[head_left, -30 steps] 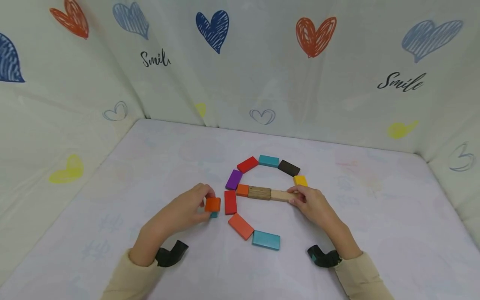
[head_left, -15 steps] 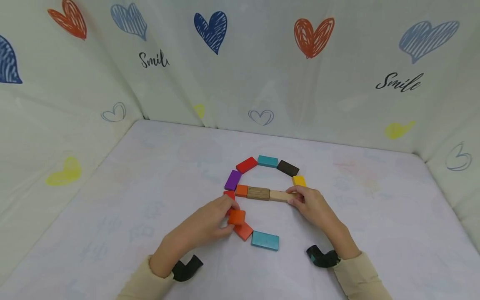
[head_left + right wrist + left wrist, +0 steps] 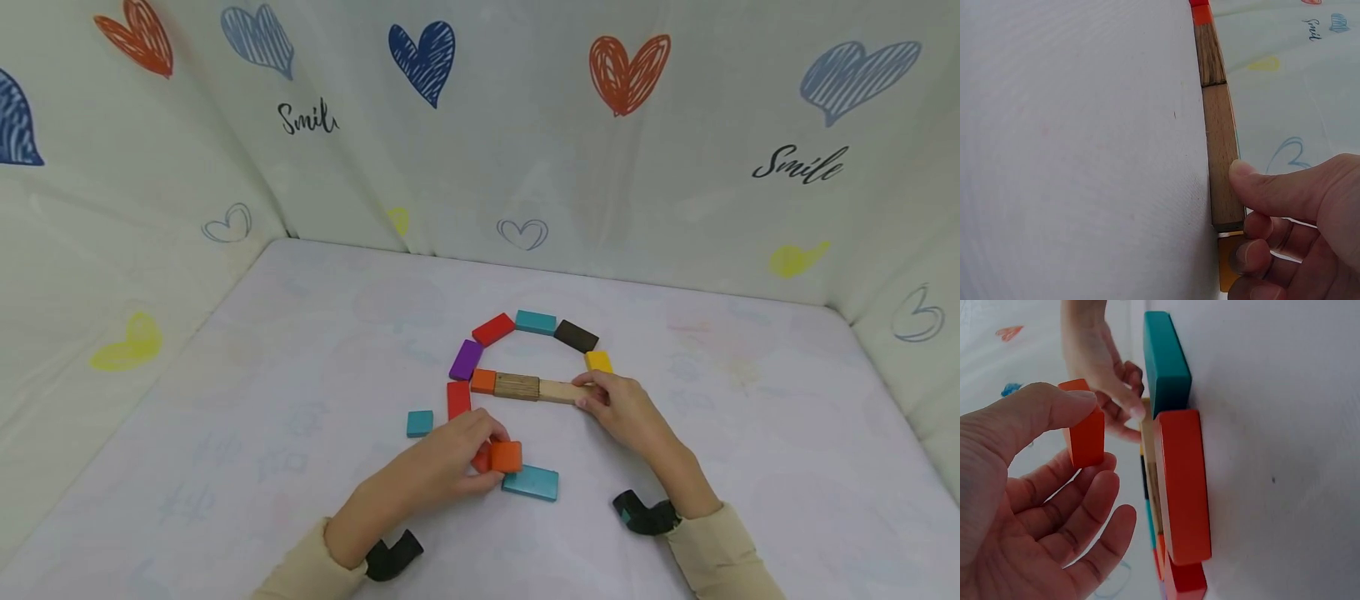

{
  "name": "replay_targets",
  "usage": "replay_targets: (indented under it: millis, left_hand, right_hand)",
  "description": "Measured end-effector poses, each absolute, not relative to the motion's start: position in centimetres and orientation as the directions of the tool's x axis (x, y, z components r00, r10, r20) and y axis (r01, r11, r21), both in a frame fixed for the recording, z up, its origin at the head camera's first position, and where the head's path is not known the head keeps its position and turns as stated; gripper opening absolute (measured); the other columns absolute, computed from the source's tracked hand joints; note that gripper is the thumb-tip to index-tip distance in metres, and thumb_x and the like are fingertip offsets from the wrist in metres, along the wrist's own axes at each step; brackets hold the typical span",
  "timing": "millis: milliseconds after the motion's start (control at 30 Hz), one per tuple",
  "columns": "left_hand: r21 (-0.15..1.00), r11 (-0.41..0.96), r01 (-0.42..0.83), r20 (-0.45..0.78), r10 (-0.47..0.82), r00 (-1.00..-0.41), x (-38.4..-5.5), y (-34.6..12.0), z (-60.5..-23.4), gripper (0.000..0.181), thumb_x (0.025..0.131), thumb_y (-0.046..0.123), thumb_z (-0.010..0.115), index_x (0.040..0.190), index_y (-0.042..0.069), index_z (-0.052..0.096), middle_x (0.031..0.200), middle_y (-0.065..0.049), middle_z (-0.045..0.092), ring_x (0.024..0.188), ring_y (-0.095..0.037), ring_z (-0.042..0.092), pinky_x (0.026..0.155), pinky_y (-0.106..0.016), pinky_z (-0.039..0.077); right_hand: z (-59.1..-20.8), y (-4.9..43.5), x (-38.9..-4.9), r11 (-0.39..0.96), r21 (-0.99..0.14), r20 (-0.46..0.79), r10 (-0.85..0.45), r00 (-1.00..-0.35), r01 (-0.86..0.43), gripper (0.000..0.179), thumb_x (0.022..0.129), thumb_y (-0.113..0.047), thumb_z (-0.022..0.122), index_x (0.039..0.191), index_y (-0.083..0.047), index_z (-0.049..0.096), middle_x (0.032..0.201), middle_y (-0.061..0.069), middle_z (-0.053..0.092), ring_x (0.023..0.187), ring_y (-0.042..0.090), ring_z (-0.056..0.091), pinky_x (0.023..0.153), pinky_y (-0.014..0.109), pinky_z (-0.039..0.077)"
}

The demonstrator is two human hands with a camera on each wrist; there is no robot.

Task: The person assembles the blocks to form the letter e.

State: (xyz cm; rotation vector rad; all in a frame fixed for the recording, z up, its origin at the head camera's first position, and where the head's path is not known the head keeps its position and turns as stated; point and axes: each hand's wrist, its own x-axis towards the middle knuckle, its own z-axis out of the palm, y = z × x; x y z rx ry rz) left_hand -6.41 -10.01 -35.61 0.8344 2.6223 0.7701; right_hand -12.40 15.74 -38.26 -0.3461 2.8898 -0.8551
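My left hand (image 3: 442,458) pinches a small orange block (image 3: 506,457) between thumb and fingers, raised above the table. Under and beside it lie an orange-red block (image 3: 1184,487), partly hidden by the hand in the head view, and a long teal block (image 3: 531,483). My right hand (image 3: 626,408) holds the right end of a light wooden block (image 3: 557,392) with thumb and fingertips. Its lower fingers are close to a yellow block (image 3: 599,362). A darker wooden block (image 3: 517,387) and an orange block (image 3: 483,382) continue that straight row to the left.
A curve of blocks runs above the row: purple (image 3: 467,360), red (image 3: 493,331), teal (image 3: 536,322) and dark brown (image 3: 576,336). Another red block (image 3: 459,398) lies below the purple one. A small teal block (image 3: 420,423) lies apart at left. Behind the white table (image 3: 337,317) hangs a heart-printed cloth (image 3: 510,150).
My left hand has moved right and nearer the body with the small orange block. The small teal block, partly covered before, now lies uncovered on the table. The right hand has stayed put.
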Motion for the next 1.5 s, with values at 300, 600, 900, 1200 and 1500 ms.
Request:
replay_targets:
  millis: [300,600,900,1200,1500]
  left_hand:
    - [0.498,0.696,0.518,-0.079,0.631,-0.772,-6.1,-8.1,-35.9,0.034,0.085,0.028,0.067,0.114,0.015,0.056,0.104,0.004,0.057,0.096,-0.006,0.050,0.083,-0.016,0.048]
    - [0.441,0.697,0.565,-0.082,0.659,-0.748,-6.0,-6.0,-35.8,0.034,0.085,0.036,0.067,0.113,0.019,0.058,0.107,0.008,0.057,0.101,-0.005,0.050,0.086,-0.016,0.047]
    - [0.358,0.673,0.647,-0.061,0.708,-0.704,-6.0,-4.5,-36.0,0.036,0.083,0.041,0.067,0.111,0.020,0.060,0.106,0.007,0.058,0.097,-0.006,0.049,0.085,-0.017,0.045]
    - [0.275,0.627,0.729,-0.049,0.766,-0.641,-6.5,-2.8,-36.6,0.035,0.083,0.044,0.066,0.108,0.020,0.060,0.099,0.009,0.055,0.093,-0.005,0.044,0.080,-0.014,0.040]
    - [0.260,0.677,0.688,-0.127,0.730,-0.671,-6.7,-1.8,-37.0,0.032,0.082,0.045,0.066,0.104,0.022,0.060,0.094,0.010,0.054,0.088,-0.005,0.042,0.074,-0.016,0.039]
  right_hand:
    - [-38.3,15.8,-12.4,0.817,-0.549,-0.048,-0.243,-0.969,-0.178,0.025,0.086,-0.012,0.066,0.110,-0.007,0.063,0.070,0.003,0.047,0.067,0.015,0.043,0.058,0.023,0.036]
    - [-38.4,15.8,-12.5,0.805,-0.558,-0.026,-0.257,-0.966,-0.199,0.025,0.085,-0.010,0.066,0.110,-0.006,0.063,0.069,0.003,0.047,0.066,0.014,0.042,0.056,0.022,0.035]
    - [-38.3,15.9,-12.5,0.803,-0.561,-0.021,-0.255,-0.967,-0.200,0.024,0.085,-0.009,0.066,0.109,-0.005,0.063,0.067,0.002,0.045,0.063,0.014,0.041,0.054,0.021,0.033]
    - [-38.4,16.0,-12.6,0.803,-0.563,-0.032,-0.257,-0.966,-0.195,0.024,0.085,-0.008,0.066,0.108,-0.005,0.063,0.067,0.003,0.046,0.063,0.014,0.041,0.054,0.022,0.032]
    - [-38.3,15.9,-12.6,0.800,-0.566,-0.027,-0.259,-0.965,-0.199,0.024,0.085,-0.008,0.066,0.108,-0.005,0.063,0.067,0.003,0.045,0.063,0.014,0.041,0.054,0.023,0.032]
